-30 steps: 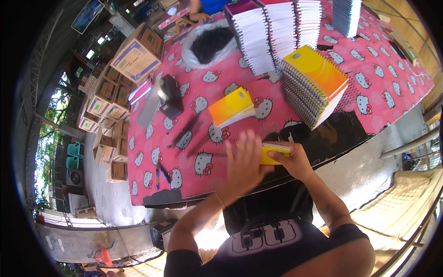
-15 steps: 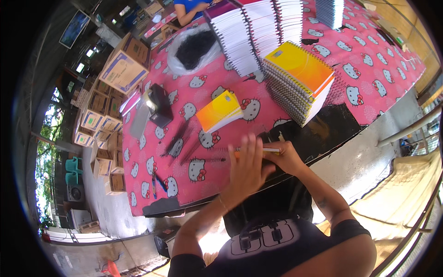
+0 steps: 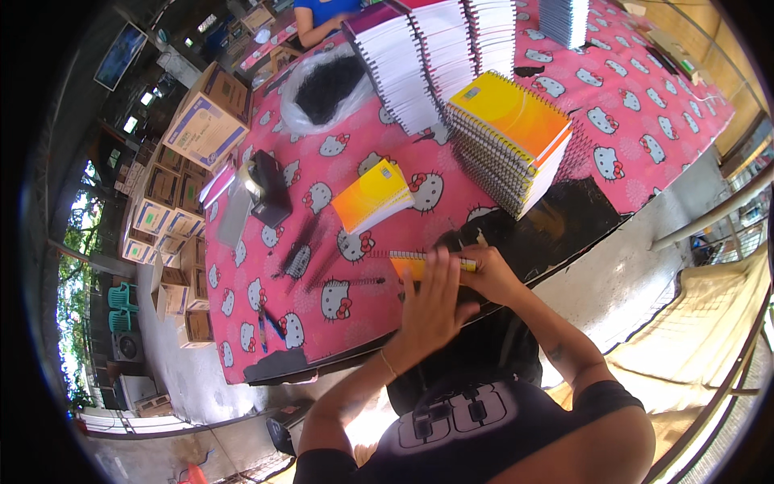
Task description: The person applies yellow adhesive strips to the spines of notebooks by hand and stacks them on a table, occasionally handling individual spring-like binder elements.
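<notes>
A small notebook with a yellow-orange cover is at the table's near edge, partly hidden by my hands. Along its upper edge runs a spiral wire, and a loose length of coil sticks out past its left end. My left hand lies over the cover with fingers stretched out. At the notebook's right end, my right hand has its fingers closed on the corner. Just beyond sits a short stack of similar notebooks. Dark loose coils lie to the left.
A tall stack of coil-bound yellow notebooks stands right of centre, with thick white-paged stacks behind. A bag of black coils, a tape dispenser and pens are on the pink-covered table. Cartons rise at left; another person's arm shows far off.
The notebook has tilted so that its orange cover shows beside my left fingers; before, mostly its edge showed. Both hands keep nearly the same place. The whole view has shifted slightly.
</notes>
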The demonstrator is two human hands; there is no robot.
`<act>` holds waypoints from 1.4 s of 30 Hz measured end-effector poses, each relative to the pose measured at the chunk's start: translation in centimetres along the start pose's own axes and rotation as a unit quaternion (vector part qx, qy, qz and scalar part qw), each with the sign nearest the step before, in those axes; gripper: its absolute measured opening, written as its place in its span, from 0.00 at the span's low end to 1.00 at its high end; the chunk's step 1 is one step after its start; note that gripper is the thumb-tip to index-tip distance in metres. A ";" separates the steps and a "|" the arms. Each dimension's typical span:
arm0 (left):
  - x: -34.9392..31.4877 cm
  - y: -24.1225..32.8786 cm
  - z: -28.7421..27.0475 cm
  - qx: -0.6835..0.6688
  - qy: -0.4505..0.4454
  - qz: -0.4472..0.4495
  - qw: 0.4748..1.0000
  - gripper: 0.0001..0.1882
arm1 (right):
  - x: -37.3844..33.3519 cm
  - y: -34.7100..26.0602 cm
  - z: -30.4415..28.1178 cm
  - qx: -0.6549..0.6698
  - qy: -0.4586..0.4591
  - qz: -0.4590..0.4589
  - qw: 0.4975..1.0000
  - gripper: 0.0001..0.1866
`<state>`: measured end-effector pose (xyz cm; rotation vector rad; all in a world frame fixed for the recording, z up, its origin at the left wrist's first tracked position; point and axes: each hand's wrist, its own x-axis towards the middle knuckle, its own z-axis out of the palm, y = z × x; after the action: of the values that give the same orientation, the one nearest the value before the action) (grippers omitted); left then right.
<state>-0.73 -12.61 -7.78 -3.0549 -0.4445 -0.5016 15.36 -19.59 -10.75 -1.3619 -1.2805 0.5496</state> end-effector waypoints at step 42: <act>3.9 -2.6 -5.9 -0.113 0.142 0.064 0.981 0.11 | 0.8 -6.4 -4.4 -0.149 0.099 -0.089 0.980 0.09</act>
<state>0.30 -9.41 -1.03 -3.1172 -0.1915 -1.0259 17.12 -22.04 -3.53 -1.4856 -1.3400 0.0972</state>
